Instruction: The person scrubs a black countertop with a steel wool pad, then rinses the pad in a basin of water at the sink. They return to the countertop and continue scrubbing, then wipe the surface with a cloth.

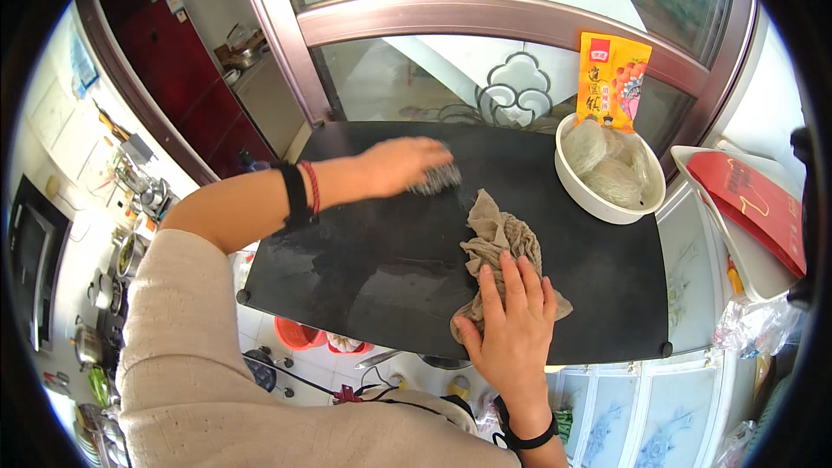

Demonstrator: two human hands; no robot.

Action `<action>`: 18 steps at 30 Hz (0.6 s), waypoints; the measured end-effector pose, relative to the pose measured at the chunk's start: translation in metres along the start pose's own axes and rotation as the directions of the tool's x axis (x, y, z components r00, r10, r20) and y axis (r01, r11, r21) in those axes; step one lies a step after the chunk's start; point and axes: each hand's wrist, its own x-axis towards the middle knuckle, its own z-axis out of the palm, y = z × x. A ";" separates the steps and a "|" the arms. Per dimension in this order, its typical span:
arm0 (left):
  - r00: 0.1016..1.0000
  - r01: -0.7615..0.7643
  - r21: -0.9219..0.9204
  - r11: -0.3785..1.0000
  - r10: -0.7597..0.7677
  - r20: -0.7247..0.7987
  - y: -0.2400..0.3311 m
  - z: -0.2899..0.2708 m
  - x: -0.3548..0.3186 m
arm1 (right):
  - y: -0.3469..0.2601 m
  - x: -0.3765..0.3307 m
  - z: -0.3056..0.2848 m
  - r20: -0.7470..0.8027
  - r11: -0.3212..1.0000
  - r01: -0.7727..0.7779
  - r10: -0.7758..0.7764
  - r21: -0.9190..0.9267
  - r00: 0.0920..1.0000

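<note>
My left hand (400,163), slightly smeared by motion, is closed over a grey wiry scrubber that looks like steel wool (438,178). It presses this against the far middle of a black tabletop (390,234). Nearer to me, a crumpled brown-grey cloth (498,230) lies on the same surface. My right hand (516,316) rests on the cloth with fingers stretched out and slightly apart, not wrapped round it. Wet-looking smears and lighter patches show on the tabletop left of the cloth.
A white bowl (598,210) with clear plastic-wrapped contents and an orange packet (614,78) stands at the far right. Beyond the table is a framed glass door (433,17). A red bag (754,208) lies in a white tray at right; red basins (299,334) sit below.
</note>
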 end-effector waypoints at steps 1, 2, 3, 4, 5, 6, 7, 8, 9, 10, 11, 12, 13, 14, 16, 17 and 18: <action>0.999 0.043 0.025 0.999 -0.043 -0.010 -0.028 -0.002 0.006 | 0.000 0.001 0.000 0.003 1.000 -0.001 0.001 0.004 1.000; 0.986 0.168 0.041 0.985 -0.167 -0.025 -0.048 -0.004 0.003 | -0.001 0.001 -0.001 0.002 1.000 0.007 -0.007 0.014 1.000; 0.975 0.221 0.017 0.975 -0.221 -0.029 -0.057 -0.006 0.005 | -0.001 0.002 0.000 0.000 1.000 0.008 -0.008 0.017 1.000; 0.961 0.275 -0.006 0.961 -0.275 -0.033 -0.064 -0.006 0.005 | -0.002 0.002 0.000 -0.003 1.000 0.011 -0.011 0.022 1.000; 0.969 0.247 0.019 0.969 -0.246 -0.016 -0.066 0.000 0.005 | -0.003 0.003 -0.002 0.000 0.999 0.011 -0.011 0.033 1.000; 0.979 0.204 0.036 0.978 -0.204 0.004 -0.054 0.003 0.010 | -0.003 0.004 -0.003 0.004 0.999 -0.001 0.001 0.034 1.000; 0.996 0.086 -0.015 0.996 -0.086 0.020 -0.035 0.001 0.015 | -0.002 0.004 -0.004 0.009 0.999 -0.014 0.014 0.034 1.000; 0.999 0.025 -0.021 0.999 -0.025 0.026 -0.014 0.006 0.019 | 0.000 0.004 -0.003 0.012 1.000 -0.024 0.024 0.019 1.000; 0.998 -0.062 -0.081 0.995 0.064 0.013 0.006 0.007 0.021 | 0.001 0.003 -0.003 0.011 1.000 -0.029 0.029 0.009 1.000; 0.990 -0.143 -0.142 0.979 0.144 -0.005 0.018 0.008 0.021 | 0.001 0.002 -0.002 0.015 1.000 -0.030 0.030 0.002 0.999; 0.992 -0.124 -0.114 0.986 0.124 -0.001 0.016 0.010 0.027 | 0.000 0.002 -0.001 0.012 1.000 -0.026 0.026 0.004 1.000; 0.996 -0.092 -0.083 0.992 0.092 0.000 0.007 0.011 0.030 | -0.002 0.003 -0.001 0.010 1.000 -0.011 0.011 0.010 1.000; 0.997 -0.077 -0.057 0.995 0.077 -0.003 -0.001 0.010 0.041 | -0.001 0.003 -0.002 0.006 1.000 -0.008 0.008 0.003 1.000; 0.999 -0.049 -0.026 0.998 0.049 -0.021 -0.011 0.009 0.051 | -0.001 0.003 -0.002 0.004 1.000 -0.006 0.006 -0.001 1.000; 0.998 0.053 -0.019 0.998 -0.053 -0.014 -0.037 0.007 0.067 | -0.002 0.002 -0.001 -0.002 1.000 0.002 -0.002 0.004 1.000; 0.997 0.077 -0.009 0.997 -0.077 0.007 -0.042 0.009 0.068 | -0.003 0.003 -0.002 -0.005 1.000 0.008 -0.008 0.008 1.000; 0.995 0.094 0.000 0.996 -0.094 0.033 -0.039 0.006 0.070 | -0.002 0.003 -0.001 -0.008 1.000 0.004 -0.004 0.012 1.000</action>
